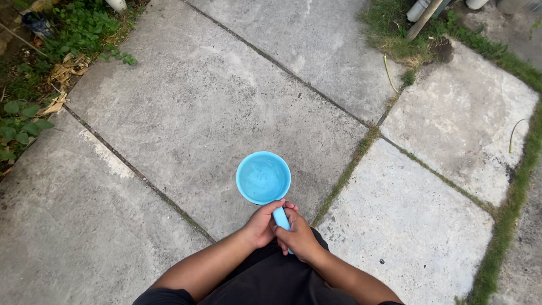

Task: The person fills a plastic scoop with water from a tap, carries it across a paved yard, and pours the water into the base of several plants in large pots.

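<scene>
Both hands grip one item: a light blue plastic dipper (263, 178) with a round bowl and a straight handle. The left hand (261, 225) is closed around the handle from the left side, fingers wrapped over the top. The right hand (297, 234) is closed around the same handle from the right, just below and touching the left hand. A short section of the blue handle shows between the two hands; the rest is hidden under the fingers.

The dipper sits at the centre of the view, held in front of the person's body above the ground. Its bowl points away from the person, with the open side facing up. The inside of the bowl looks pale and glossy; whether it contains water cannot be told with certainty.

Below the dipper lies a paved surface of large grey concrete slabs (197, 101). Narrow joints run between the slabs, some filled with thin strips of grass (345, 172). Green leafy plants (84, 25) and dry leaves border the slabs at the upper left. At the upper right, a patch of grass holds pale pipes (419, 9) and a wooden stick (424, 19).
</scene>
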